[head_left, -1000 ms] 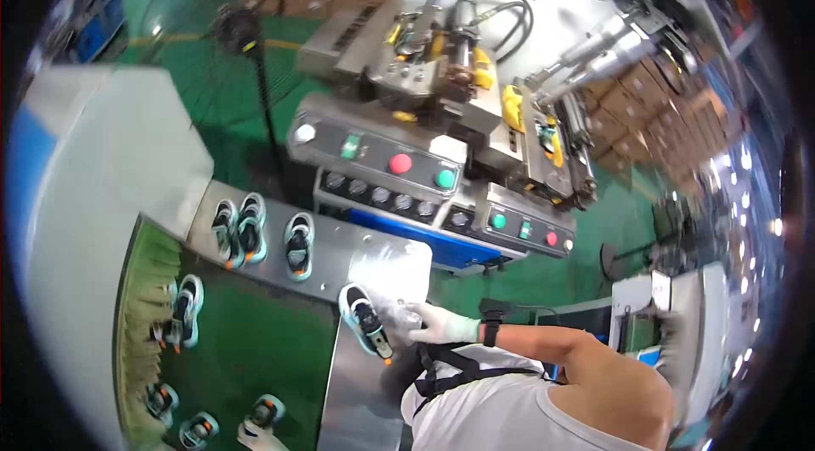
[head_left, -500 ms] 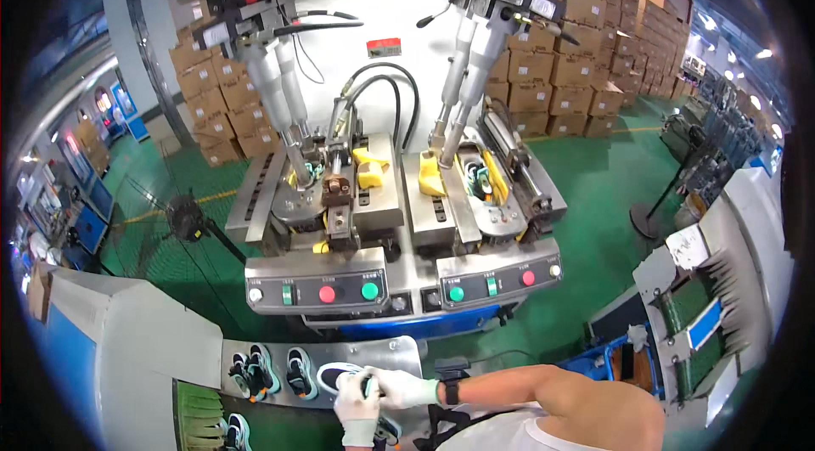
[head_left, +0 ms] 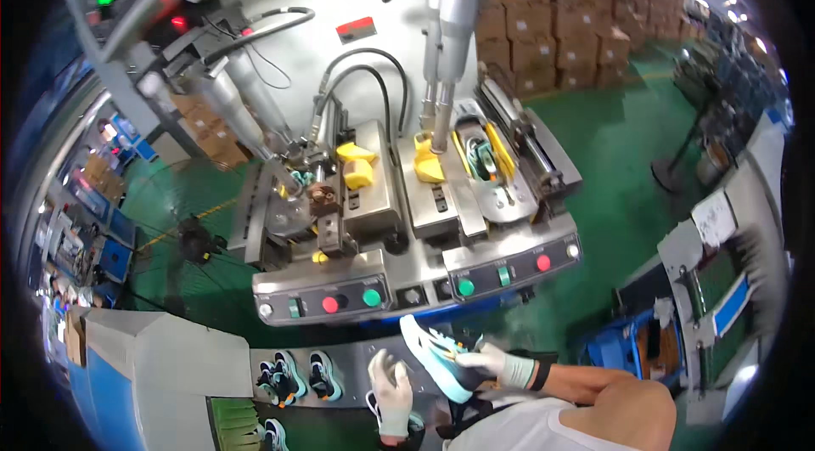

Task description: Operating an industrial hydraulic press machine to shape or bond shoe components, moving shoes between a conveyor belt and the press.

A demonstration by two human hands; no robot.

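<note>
My right hand (head_left: 495, 363) clamps the shoe (head_left: 435, 364) at six o'clock: probably light, soft above, firm-soled, best held by the upper. My left hand (head_left: 390, 385), fingers apart, empty, partly hides another shoe (head_left: 415, 425). Nine o'clock, three shoes (head_left: 289, 376) crowd the surface (head_left: 354, 359); the machine (head_left: 371, 215) fills twelve.

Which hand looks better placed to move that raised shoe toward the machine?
Probably the right hand: it grips the raised shoe. The left hand is beside that shoe, fingers partly curled, apparently not touching it.
</note>
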